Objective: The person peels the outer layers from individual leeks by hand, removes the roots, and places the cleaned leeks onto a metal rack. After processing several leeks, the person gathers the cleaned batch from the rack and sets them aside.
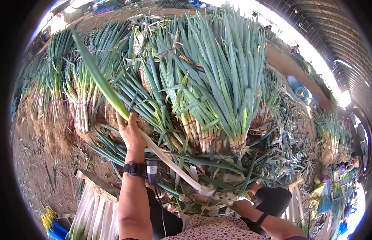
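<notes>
My left hand (131, 127), closed, grips a long green onion (168, 160) partway along its stalk. The leaves slant up to the far left, and the white root end points down toward my lap. Near that root end is my right hand (245, 209), its fingers drawn together. Pale, blurred scraps lie by its fingertips, and what it holds cannot be made out. A large bundle of green onions (234, 84) rises just ahead of both hands. Loose leaves and peelings (230, 178) cover the ground between them and my knees.
More tied bundles with brown roots (80, 100) stand at the left. Cleaned white stalks (94, 212) rest by a board (98, 183) at the lower left, with more stalks (296, 200) at the right. Blue plastic (302, 90) lies at the far right.
</notes>
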### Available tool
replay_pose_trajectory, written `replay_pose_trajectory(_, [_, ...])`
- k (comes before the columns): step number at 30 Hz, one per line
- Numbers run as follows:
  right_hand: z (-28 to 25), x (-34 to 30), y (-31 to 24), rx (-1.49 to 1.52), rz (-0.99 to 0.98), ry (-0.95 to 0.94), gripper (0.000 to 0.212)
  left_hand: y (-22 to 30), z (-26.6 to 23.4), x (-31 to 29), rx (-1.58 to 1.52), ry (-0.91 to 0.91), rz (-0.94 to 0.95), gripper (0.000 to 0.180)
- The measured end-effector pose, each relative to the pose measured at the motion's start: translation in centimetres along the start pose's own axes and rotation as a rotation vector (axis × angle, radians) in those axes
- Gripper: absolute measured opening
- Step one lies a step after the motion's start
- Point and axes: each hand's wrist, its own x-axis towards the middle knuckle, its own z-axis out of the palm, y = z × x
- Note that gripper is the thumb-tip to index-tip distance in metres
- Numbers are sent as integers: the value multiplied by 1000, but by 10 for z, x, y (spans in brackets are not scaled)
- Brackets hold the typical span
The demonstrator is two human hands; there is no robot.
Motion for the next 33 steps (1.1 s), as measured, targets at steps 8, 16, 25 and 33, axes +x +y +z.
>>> replay_pose_trajectory(8, [-57,1,18,77,-81,266,48,1,-10,-2,-191,-142,-24,28])
replay_pose_trajectory(16, [-82,16,-111,319,-259,198,58,-19,-2,-13,-409,-296,-236,31])
replay_pose_trajectory(25, [-41,21,-96,555,-42,391,56,-19,10,-16,-245,-206,-125,20])
replay_pose_trajectory(33, [-55,38,-98,370,37,430,55,-32,2,-9,-109,-132,10,23])
